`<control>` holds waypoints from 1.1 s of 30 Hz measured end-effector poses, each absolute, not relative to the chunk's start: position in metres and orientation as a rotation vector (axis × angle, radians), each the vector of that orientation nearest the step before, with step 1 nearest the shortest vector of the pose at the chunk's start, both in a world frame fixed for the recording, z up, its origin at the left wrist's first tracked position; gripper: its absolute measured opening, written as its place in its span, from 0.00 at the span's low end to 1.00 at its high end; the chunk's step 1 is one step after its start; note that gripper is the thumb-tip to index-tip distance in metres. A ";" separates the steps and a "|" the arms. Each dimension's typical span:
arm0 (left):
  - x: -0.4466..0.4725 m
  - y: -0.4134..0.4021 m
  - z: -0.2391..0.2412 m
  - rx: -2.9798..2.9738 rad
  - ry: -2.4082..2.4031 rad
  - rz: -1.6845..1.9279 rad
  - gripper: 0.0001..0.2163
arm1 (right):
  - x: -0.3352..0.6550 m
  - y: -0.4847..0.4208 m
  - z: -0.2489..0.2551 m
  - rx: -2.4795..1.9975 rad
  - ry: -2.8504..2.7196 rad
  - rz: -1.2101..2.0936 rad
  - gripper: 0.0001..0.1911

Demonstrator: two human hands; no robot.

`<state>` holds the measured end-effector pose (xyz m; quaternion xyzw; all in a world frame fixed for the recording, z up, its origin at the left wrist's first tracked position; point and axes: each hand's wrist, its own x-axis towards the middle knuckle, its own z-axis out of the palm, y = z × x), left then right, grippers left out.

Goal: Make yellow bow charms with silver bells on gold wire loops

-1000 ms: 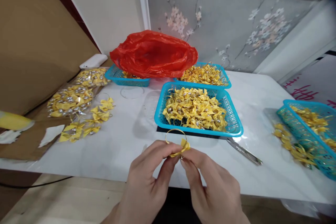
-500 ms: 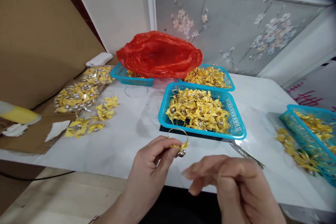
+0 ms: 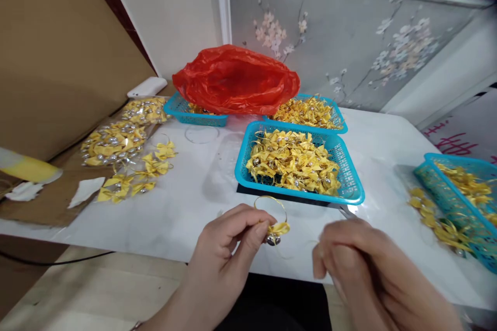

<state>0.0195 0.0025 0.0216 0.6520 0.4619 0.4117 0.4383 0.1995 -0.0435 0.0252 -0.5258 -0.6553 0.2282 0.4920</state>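
My left hand (image 3: 229, 248) pinches a small yellow ribbon bow with a silver bell and a gold wire ring (image 3: 274, 220), held just above the white table's front edge. A thin gold thread trails from the bow toward my right hand (image 3: 361, 269). That hand is blurred, fingers curled near the thread's end; whether it grips the thread I cannot make out. Right behind the hands stands a blue basket (image 3: 351, 186) heaped with the same yellow bows.
Scissors (image 3: 345, 211) lie partly hidden behind my right hand. A red plastic bag (image 3: 236, 80) covers a basket at the back, beside another full basket (image 3: 308, 111). A fourth basket (image 3: 458, 186) sits far right. Loose bows (image 3: 132, 168) and cardboard lie left.
My right hand let go of the bow, swung away, and now sits lower right with the thread stretched to it. My left hand kept the bow and shifted slightly right.
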 end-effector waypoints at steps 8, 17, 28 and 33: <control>0.020 0.001 0.022 1.540 1.050 0.949 0.06 | 0.185 -0.022 0.008 -1.267 -1.560 0.753 0.09; 0.019 0.002 0.015 1.433 1.067 0.958 0.09 | 0.191 -0.031 0.010 -1.308 -1.503 0.568 0.10; 0.019 0.004 0.025 1.453 1.158 0.975 0.09 | 0.175 -0.056 0.019 -1.492 -1.625 0.239 0.14; 0.018 0.001 0.025 1.483 1.187 0.989 0.08 | 0.175 -0.051 0.018 -1.431 -1.606 0.047 0.08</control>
